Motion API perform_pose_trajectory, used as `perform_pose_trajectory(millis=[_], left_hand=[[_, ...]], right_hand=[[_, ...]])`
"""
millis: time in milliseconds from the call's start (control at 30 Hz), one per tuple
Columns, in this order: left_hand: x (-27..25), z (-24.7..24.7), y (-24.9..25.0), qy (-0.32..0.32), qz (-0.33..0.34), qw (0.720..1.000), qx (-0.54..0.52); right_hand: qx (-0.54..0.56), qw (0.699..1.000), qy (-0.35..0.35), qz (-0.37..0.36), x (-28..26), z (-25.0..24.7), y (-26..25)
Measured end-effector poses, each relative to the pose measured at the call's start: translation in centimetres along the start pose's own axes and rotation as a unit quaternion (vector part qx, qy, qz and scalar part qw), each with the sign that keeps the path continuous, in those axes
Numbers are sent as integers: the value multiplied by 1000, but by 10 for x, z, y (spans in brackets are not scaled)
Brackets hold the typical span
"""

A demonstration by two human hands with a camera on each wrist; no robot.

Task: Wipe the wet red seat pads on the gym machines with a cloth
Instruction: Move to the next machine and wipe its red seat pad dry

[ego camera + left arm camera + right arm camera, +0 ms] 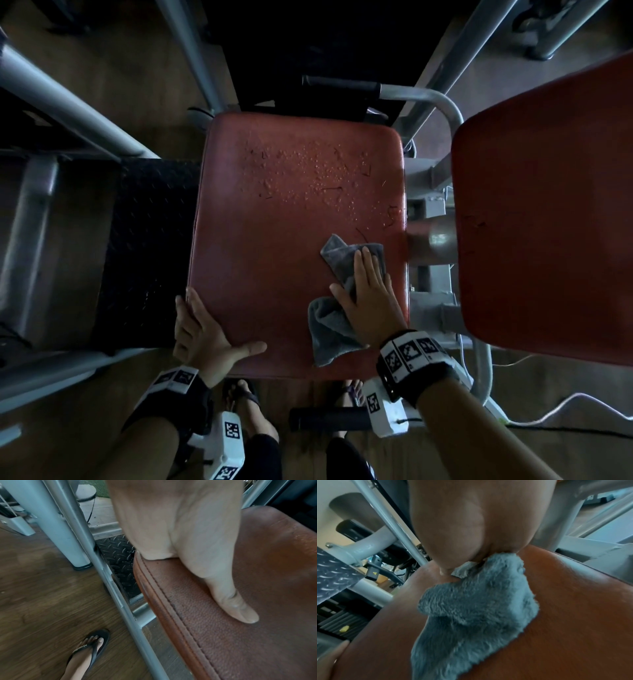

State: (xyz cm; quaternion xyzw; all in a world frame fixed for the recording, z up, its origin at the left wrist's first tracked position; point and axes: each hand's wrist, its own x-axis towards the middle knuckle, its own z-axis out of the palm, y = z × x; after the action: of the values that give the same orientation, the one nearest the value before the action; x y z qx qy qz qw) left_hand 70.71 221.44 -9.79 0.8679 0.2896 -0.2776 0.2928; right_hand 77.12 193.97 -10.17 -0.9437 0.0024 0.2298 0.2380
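A red seat pad [274, 212] fills the middle of the head view, with water droplets [308, 171] beaded over its far half. My right hand [368, 294] lies flat with straight fingers on a grey fluffy cloth [330, 329], pressing it onto the pad's near right part. In the right wrist view the cloth [471, 615] trails out from under the palm [471, 520]. My left hand [202, 329] holds the pad's near left corner, fingers curled down its left side. Its thumb [240, 608] lies on top of the pad [257, 642].
A second red pad [548, 222] stands close on the right. Grey frame tubes [68, 106] run on both sides and a black tread plate [147, 240] lies left of the seat. A black handle [329, 418] and my sandalled feet [243, 394] are below; a white cable [565, 407] crosses the floor.
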Motion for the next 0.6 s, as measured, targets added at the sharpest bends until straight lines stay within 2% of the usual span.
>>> perform_pose_trajectory(millis=[200,433,600], left_hand=[[1,0,0,-5,0,1000,3],[0,-1,-2,-3,2,1000,-1],[1,-1,-1,-2,-1,1000,9]], right_hand=[[-18,999,-11,-38,34,-13,0],[-31,998,-10,-57,4,-7,9],[-44,997,-7,-68,30,-12,6]])
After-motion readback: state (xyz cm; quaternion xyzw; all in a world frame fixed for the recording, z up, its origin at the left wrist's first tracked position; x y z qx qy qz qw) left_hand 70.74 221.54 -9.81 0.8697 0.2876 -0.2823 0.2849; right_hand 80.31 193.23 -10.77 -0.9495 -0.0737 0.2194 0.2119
